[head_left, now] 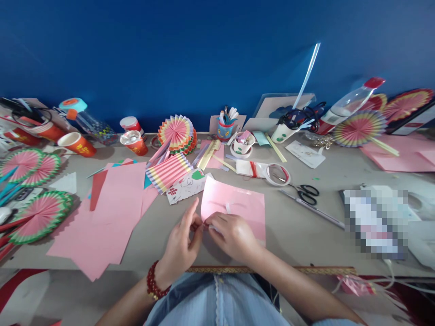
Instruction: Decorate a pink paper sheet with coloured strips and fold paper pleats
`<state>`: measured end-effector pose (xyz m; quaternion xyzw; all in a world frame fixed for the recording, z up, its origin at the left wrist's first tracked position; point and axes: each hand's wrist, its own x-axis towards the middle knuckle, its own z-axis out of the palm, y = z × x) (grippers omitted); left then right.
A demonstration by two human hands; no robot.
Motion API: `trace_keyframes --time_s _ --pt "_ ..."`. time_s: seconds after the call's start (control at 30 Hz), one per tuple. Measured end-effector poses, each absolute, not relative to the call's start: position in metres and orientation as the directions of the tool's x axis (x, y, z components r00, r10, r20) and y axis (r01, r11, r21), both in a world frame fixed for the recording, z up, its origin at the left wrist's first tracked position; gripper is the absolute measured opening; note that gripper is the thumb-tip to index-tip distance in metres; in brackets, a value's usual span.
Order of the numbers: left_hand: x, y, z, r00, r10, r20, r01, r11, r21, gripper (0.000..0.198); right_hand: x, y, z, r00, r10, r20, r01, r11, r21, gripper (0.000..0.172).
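Note:
A sheet of pink paper (248, 203) lies in front of me, its left edge lifted and curling upward. My left hand (183, 240) is at that edge with thumb and forefinger pinched on the near left corner, while another finger points up. Right beside it, my right hand (231, 235) lies across the lower part of the sheet, its bent fingers gripping the same corner. The fingertips hide the exact spot they hold. A torn white card with drawings (183, 186) and a pleated striped paper (170, 174) rest just beyond my left hand.
Stacked pink sheets (118, 208) lie at left, near finished paper fans (41, 217). Scissors (307, 194), a tape roll (277, 174) and a grey pen-like tool (312, 209) lie at right. Cups, a pen holder (225, 130) and a bottle (350, 108) line the blue wall.

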<state>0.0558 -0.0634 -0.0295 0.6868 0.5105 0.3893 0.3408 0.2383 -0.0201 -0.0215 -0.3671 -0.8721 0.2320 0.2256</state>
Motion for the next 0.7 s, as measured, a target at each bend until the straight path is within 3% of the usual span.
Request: trace_keyframes --time_s 0.7 --pt "0.0616 -0.0634 -0.0211 0.236 0.959 0.156 0.46 -0.252 0.851 0.066 0.2487 -0.0163 -0.0121 -0.693 0.692 0.201 0.524 0.675 -0.518 0.016"
